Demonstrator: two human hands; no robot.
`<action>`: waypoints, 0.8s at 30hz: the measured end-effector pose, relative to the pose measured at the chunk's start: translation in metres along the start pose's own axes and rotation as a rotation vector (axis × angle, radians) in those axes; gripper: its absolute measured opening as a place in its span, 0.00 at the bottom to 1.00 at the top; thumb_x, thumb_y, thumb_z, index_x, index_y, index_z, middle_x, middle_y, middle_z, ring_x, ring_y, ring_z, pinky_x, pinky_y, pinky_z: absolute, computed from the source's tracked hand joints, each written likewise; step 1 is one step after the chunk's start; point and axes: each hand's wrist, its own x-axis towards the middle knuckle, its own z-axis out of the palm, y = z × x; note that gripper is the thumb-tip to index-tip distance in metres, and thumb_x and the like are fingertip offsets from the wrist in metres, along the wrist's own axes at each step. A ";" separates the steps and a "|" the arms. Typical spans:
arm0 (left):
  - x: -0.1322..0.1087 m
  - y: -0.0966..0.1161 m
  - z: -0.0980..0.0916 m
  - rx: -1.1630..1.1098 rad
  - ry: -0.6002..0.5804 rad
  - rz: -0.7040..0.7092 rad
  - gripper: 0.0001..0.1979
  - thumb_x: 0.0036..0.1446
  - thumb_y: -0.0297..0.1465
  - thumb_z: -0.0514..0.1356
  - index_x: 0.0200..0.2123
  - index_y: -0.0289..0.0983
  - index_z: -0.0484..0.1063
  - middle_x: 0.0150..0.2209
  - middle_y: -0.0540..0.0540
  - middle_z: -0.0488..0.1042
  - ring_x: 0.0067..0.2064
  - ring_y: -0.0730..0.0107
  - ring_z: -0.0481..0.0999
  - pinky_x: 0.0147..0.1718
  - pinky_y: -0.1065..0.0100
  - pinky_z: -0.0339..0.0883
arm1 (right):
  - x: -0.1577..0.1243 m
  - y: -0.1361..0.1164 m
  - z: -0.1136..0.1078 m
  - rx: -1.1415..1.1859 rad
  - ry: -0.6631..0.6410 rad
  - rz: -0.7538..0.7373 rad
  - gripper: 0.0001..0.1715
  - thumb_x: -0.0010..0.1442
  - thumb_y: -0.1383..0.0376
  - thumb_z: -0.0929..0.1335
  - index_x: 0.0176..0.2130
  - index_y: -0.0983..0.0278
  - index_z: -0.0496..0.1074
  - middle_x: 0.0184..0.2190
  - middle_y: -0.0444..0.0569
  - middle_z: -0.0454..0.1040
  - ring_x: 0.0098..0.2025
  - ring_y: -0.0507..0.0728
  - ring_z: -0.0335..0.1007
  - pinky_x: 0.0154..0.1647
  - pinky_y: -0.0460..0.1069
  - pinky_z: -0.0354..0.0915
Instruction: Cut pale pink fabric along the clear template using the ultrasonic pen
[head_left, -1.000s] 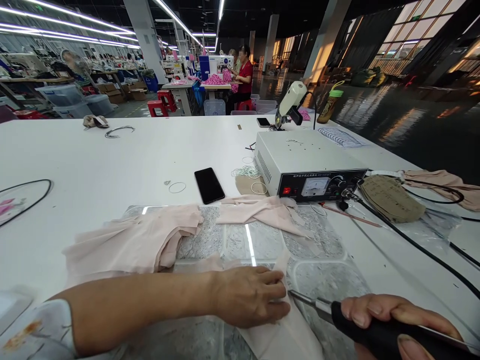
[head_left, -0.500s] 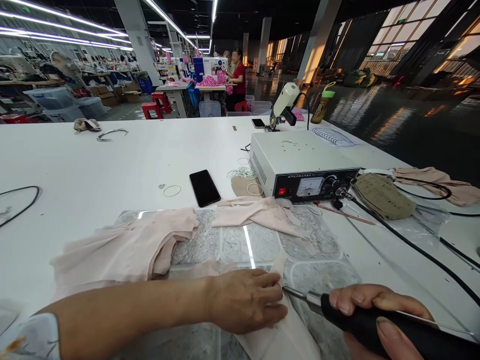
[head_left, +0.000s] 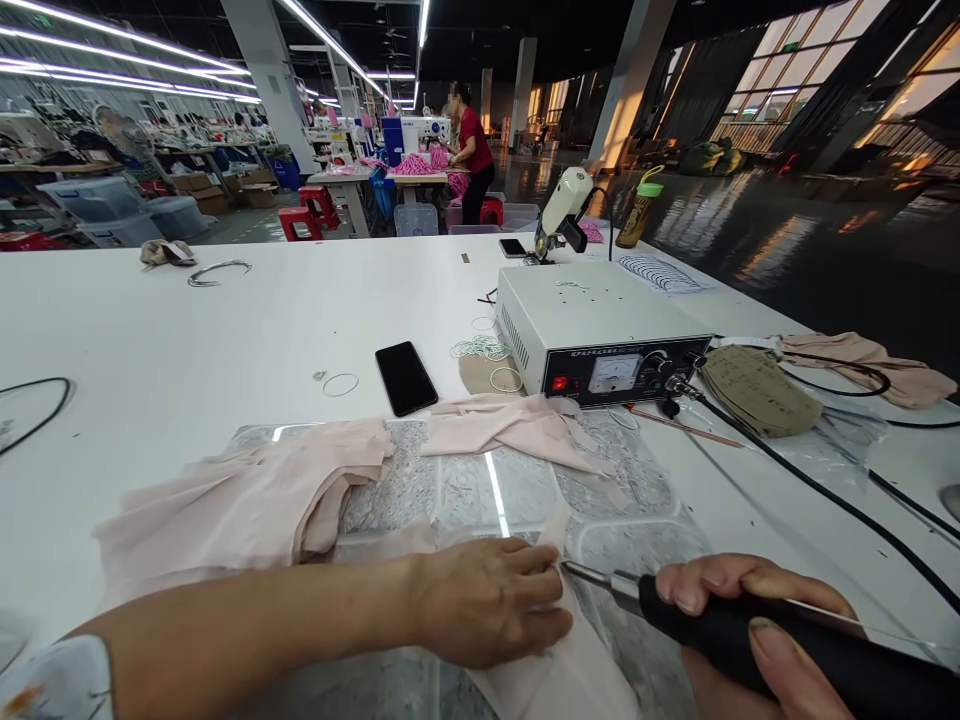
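Observation:
My left hand [head_left: 491, 603] lies over a pale pink piece of thin fabric [head_left: 574, 660], its fingers bent and pressed together on the cloth; the thumb is hidden. In my right hand [head_left: 765, 620] is an ultrasonic cutter [head_left: 705, 625] with a thick black handle and a slim metal tip. That tip touches or nearly touches the fabric right beside my left fingertips. Under the cloth lies a clear, grey-patterned plastic sheet [head_left: 630, 540]. A stack of pink fabric pieces [head_left: 255, 500] sits to the left, and a crumpled pink piece [head_left: 510, 430] lies behind my left hand.
Behind the sheet stands a control box [head_left: 604, 330], its black cable [head_left: 810, 480] running right. A black phone [head_left: 406, 378] lies on the white table [head_left: 225, 350]. Olive pads [head_left: 761, 390] are at the right. Farther back are a bottle [head_left: 639, 212] and a person in red [head_left: 472, 140].
My view has shifted slightly. Both hands, the cutter and the fabric keep nearly the same places. The far person in red has gone from sitting to standing, bent forward.

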 end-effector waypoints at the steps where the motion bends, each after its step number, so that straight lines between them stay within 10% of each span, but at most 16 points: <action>1: 0.000 0.000 0.000 0.004 0.004 -0.002 0.11 0.69 0.31 0.54 0.42 0.30 0.74 0.40 0.39 0.73 0.52 0.52 0.73 0.49 0.61 0.69 | 0.000 0.001 0.000 0.005 -0.001 -0.003 0.06 0.53 0.65 0.71 0.32 0.61 0.69 0.25 0.42 0.67 0.23 0.52 0.66 0.23 0.53 0.72; 16: -0.001 -0.001 0.002 -0.011 -0.001 -0.002 0.12 0.68 0.32 0.54 0.44 0.30 0.74 0.41 0.38 0.74 0.53 0.51 0.72 0.50 0.60 0.69 | 0.003 0.004 0.002 0.003 -0.022 -0.044 0.04 0.52 0.67 0.71 0.31 0.61 0.70 0.24 0.42 0.69 0.22 0.53 0.67 0.23 0.53 0.72; 24: -0.006 -0.005 0.003 -0.114 -0.049 -0.034 0.17 0.68 0.35 0.57 0.54 0.30 0.70 0.53 0.38 0.72 0.60 0.57 0.68 0.62 0.63 0.60 | 0.004 0.002 -0.007 0.084 0.248 0.004 0.06 0.46 0.67 0.68 0.29 0.62 0.68 0.24 0.41 0.65 0.22 0.52 0.64 0.25 0.52 0.69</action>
